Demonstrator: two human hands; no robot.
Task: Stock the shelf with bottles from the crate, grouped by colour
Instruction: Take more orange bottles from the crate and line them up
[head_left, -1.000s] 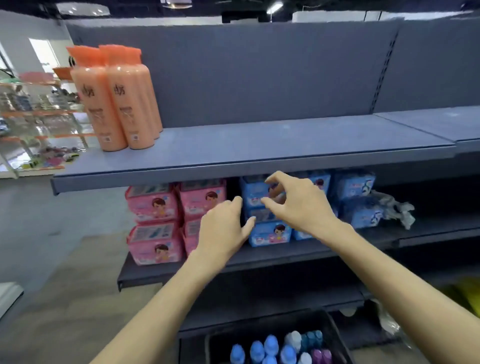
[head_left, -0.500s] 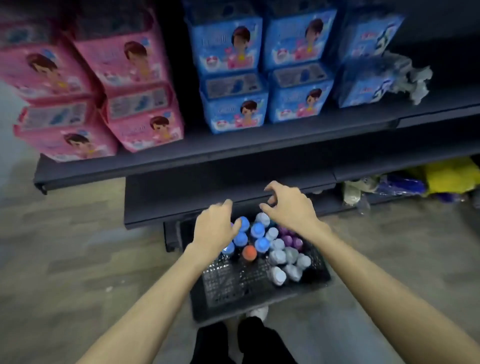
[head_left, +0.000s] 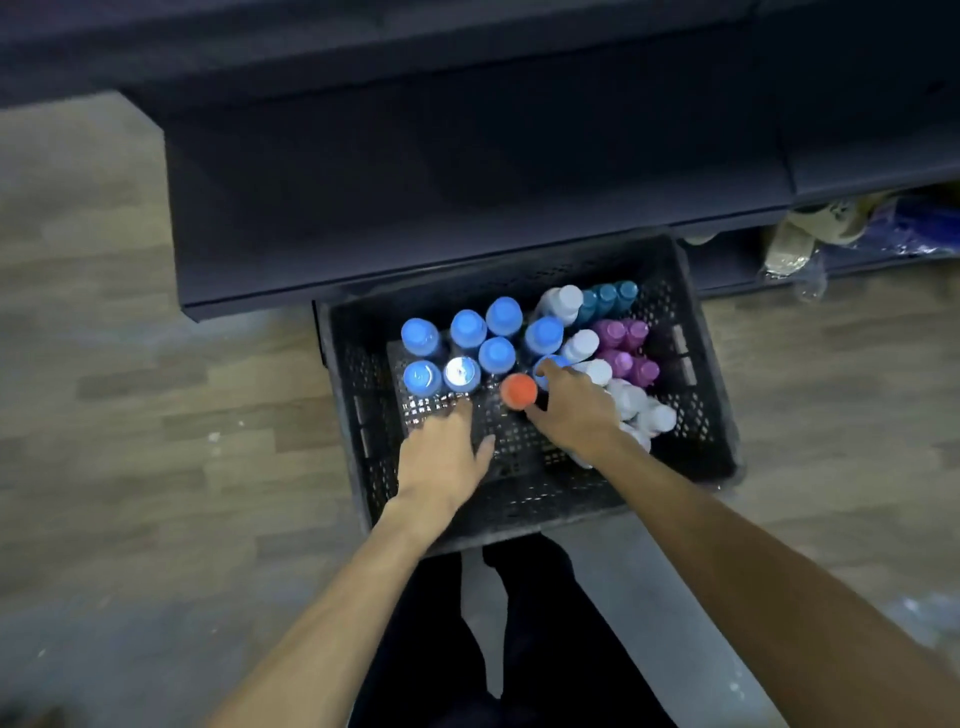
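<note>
This looks like a shop aisle. Dark metal shelving (head_left: 467, 208) runs along a wood-look floor (head_left: 130, 389). A black plastic crate (head_left: 696, 395) of capped bottles (head_left: 504, 317) sits below it.

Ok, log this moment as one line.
phase: reaching | right hand: open around orange-capped bottle | left hand: open, empty | black perforated plastic crate: bottles upright

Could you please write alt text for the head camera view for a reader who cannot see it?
Seen from above, a person's right hand reaches round a lone orange-capped bottle in a black plastic crate on the floor, left hand open beside it. Blue, white, purple and teal caps fill the crate's far side.
</note>
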